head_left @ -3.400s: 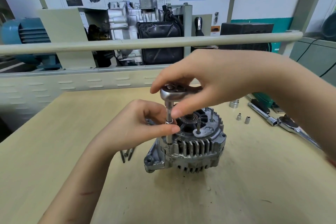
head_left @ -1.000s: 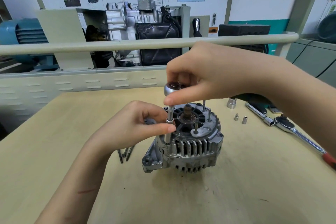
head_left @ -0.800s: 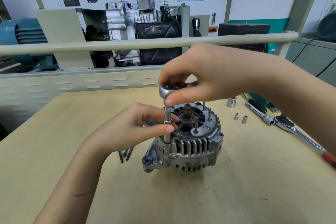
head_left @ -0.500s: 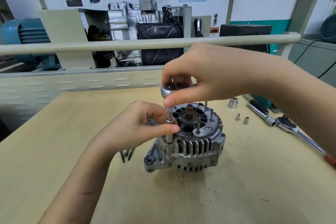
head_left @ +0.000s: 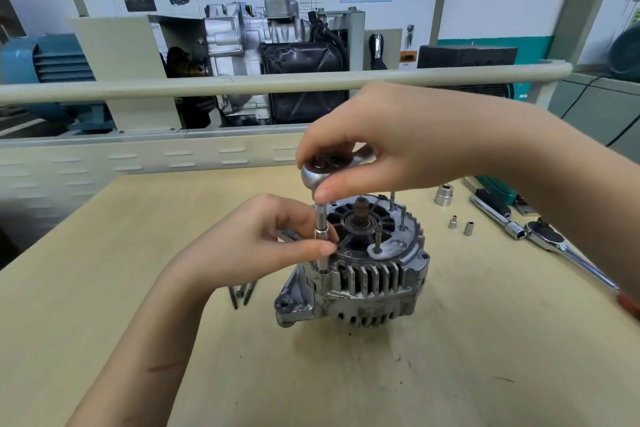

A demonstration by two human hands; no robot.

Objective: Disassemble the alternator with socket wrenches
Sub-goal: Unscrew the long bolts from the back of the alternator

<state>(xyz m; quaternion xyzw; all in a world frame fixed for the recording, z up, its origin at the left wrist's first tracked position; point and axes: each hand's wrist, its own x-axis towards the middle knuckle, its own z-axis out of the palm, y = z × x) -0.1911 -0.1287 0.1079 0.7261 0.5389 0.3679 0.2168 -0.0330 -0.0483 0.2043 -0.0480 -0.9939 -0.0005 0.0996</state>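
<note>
The alternator (head_left: pixel 360 274) stands near the middle of the tabletop (head_left: pixel 104 253), open end up, shaft pointing at the ceiling. The right hand (head_left: pixel 391 139) is curled over the head of a small ratchet (head_left: pixel 313 173), thumb and fingertips gripping it from above. Below it the left hand (head_left: pixel 263 239) pinches the socket (head_left: pixel 321 236) between thumb and fingers, keeping it upright on a bolt at the housing's left rim.

The step in hand looks like undoing one of the long housing bolts. Several others (head_left: pixel 379 236) already stand proud of the housing, and loose bolts (head_left: pixel 242 293) lie on the tabletop just left of the alternator.

Next the bolt likely needs spinning out until it lifts free, with the socket kept square on it. A larger ratchet (head_left: pixel 543 236) and spare sockets (head_left: pixel 460 225) lie towards the right edge.
</note>
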